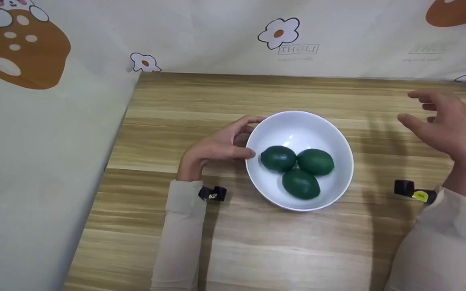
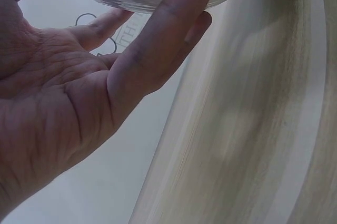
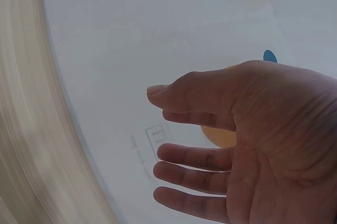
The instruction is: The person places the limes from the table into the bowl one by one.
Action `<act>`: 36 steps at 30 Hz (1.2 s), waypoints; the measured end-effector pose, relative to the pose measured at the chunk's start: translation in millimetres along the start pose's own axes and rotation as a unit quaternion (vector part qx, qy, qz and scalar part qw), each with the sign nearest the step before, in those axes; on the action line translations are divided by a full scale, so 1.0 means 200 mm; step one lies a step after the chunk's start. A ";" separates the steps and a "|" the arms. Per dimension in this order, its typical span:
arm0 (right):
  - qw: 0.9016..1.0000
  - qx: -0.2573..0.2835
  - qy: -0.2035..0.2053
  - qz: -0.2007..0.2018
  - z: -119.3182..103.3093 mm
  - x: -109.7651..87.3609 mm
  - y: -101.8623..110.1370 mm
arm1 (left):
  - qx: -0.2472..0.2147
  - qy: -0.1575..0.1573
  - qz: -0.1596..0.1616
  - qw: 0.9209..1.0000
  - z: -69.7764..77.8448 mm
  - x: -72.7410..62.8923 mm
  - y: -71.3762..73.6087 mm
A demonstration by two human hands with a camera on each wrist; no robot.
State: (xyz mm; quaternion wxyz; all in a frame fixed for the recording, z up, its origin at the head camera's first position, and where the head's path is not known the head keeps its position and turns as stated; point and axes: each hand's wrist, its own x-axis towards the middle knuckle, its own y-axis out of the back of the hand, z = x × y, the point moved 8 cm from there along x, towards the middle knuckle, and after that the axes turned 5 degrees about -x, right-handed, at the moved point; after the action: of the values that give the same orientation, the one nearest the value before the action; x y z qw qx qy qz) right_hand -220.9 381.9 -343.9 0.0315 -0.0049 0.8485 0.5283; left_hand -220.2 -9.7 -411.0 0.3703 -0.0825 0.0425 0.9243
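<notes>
"Where was the white bowl [image 1: 297, 126]?"

"Between the two hands, over the wood-grain tabletop [image 1: 285, 250]; I couldn't tell whether it touched down. Three dark green limes [image 1: 301, 183] lay together inside."

"And the hands?"

"The left hand [image 1: 225, 142] gripped the bowl's left side, thumb at the rim. The right hand [image 1: 451, 124] hung well apart, holding nothing, fingers loosely bent."

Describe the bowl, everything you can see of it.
The bowl is round, white and smooth inside, with a plain rim and a glossy highlight; ceramic or plastic, can't tell. The left wrist view shows fine lines running along its outer wall. It sits mouth up over the wooden table; its base is hidden in the head view. It holds three green fruits, bunched low inside. The left hand grips its left side, thumb at the rim, fingers round the outside.
</notes>
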 end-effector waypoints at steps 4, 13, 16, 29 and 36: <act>1.000 -0.005 -0.005 0.000 0.02 0.00 0.01 | -0.005 -0.002 0.004 1.000 0.00 0.00 0.00; 0.999 -0.016 -0.022 0.017 0.07 -0.01 0.03 | -0.005 -0.004 0.008 1.000 -0.01 -0.01 0.01; 0.999 -0.016 -0.025 0.033 0.09 -0.02 0.04 | -0.007 -0.004 0.007 1.000 -0.01 -0.01 0.01; 0.997 -0.021 -0.035 0.060 0.15 0.01 0.03 | -0.001 0.001 0.005 1.000 -0.01 0.00 0.00; 0.997 -0.024 -0.041 0.060 0.17 0.02 0.03 | -0.002 -0.008 0.003 1.000 -0.01 0.00 0.00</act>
State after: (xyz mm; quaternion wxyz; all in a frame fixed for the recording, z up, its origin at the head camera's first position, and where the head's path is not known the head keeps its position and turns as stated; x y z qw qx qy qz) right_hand -223.6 414.6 -352.6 0.0339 0.0671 0.8321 0.5496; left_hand -220.8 -10.0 -413.1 0.3676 -0.0758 0.0384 0.9261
